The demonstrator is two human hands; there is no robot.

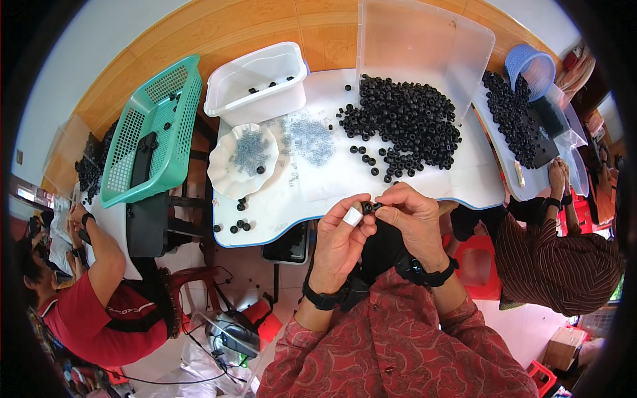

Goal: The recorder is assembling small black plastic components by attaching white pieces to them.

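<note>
My left hand point(338, 245) and my right hand point(418, 225) meet fingertip to fingertip just off the front edge of the white table point(298, 205). Both pinch a small round black part point(368, 207) between them; the fingers cover much of it. White tape is wrapped round my left thumb. Beyond my hands lies a large pile of similar black parts point(411, 119), with a few strays on its near side. Small clear pieces point(310, 141) are scattered left of the pile, and more lie in a white scalloped dish point(221, 169) along with one black part.
Behind the dish stands a white bin point(259, 103) with several black parts. A clear plastic box point(424, 40) lies behind the pile. At left is a green basket point(149, 182). Co-workers sit left point(106, 318) and right point(557, 259), the right one by more black parts point(511, 119).
</note>
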